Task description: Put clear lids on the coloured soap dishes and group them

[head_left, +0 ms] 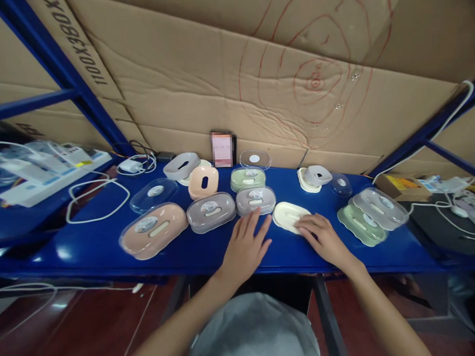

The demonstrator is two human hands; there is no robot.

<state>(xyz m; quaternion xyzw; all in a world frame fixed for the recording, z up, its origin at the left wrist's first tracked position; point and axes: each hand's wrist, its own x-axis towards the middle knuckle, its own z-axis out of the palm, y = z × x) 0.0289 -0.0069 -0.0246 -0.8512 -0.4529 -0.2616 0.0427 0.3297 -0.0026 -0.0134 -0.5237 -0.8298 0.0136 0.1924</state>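
Observation:
My left hand (246,245) is open with its fingers spread. Its fingertips reach the front edge of a grey oval box with a clear lid (256,202); whether they touch is unclear. The fingers of my right hand (321,238) are together on the right end of a shallow cream oval dish (288,215), which lies on the blue table (279,254). Left of the grey box sit another lidded grey box (211,212) and a lidded pink box (153,230). Behind it is a lidded green box (248,179).
A grey tub (181,166) and a peach slotted tub (204,183) stand at the back, beside a phone (223,149). Loose clear lids (154,195) lie about. Stacked boxes (362,225) sit at right. A power strip (50,171) and cables fill the left.

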